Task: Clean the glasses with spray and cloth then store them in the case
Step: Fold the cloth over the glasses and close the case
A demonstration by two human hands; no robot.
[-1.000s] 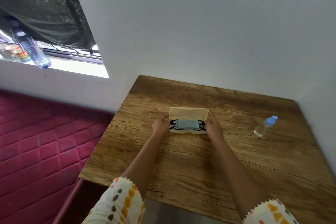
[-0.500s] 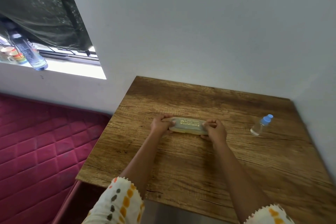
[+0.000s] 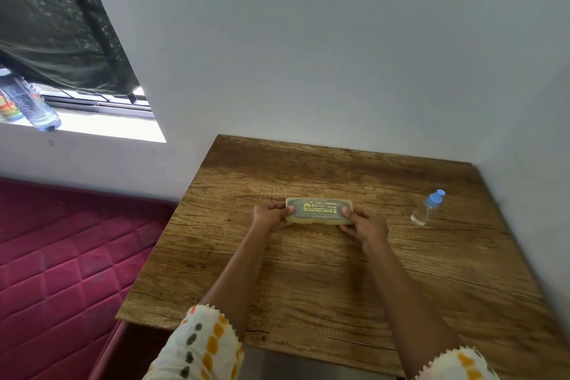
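Observation:
A closed, translucent yellowish glasses case with gold lettering on its lid lies in the middle of the wooden table. My left hand grips its left end, thumb on the lid. My right hand grips its right end the same way. The glasses and the cloth are hidden inside the case. A small clear spray bottle with a blue cap stands to the right, apart from both hands.
The table sits in a corner, with grey walls behind it and to its right. A red quilted mattress lies lower down on the left. A plastic water bottle stands on the window sill at far left.
The case lid was open one second ago, showing the glasses and cloth inside. It is now closed, and both hands hold the case by its ends.

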